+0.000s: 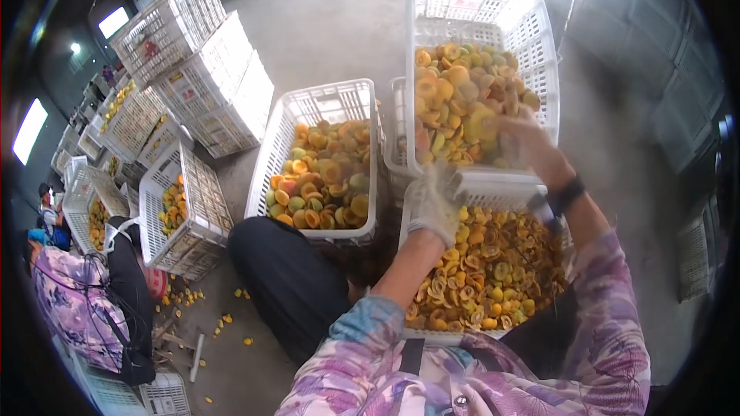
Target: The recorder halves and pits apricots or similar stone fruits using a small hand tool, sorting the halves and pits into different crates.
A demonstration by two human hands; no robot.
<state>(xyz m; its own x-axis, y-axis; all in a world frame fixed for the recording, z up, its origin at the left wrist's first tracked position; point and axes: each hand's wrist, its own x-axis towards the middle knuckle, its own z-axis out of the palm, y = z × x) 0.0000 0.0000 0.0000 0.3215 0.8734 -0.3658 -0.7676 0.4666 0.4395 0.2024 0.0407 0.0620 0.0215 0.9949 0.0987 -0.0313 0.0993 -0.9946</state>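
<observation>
My left hand (435,204), in a whitish glove, is over the far left corner of the near white crate (455,337). Motion smears its fingers. This crate holds many cut yellow-orange fruit pieces (493,270), apricot- or peach-like. Farther off, my right hand (530,139) reaches over the near right part of the far white crate (549,54), which holds halved fruit (455,100). That hand is blurred too; a yellow-green fruit half (484,122) shows by its fingertips, but whether it is held is unclear. A dark band (568,194) circles my right wrist.
Left of my hands stands another white crate (260,177) of fruit halves (324,177). Stacked white crates (208,77) rise behind it. At far left a person in a patterned purple top (77,300) sits beside more crates. Fruit pieces (223,320) lie on the floor.
</observation>
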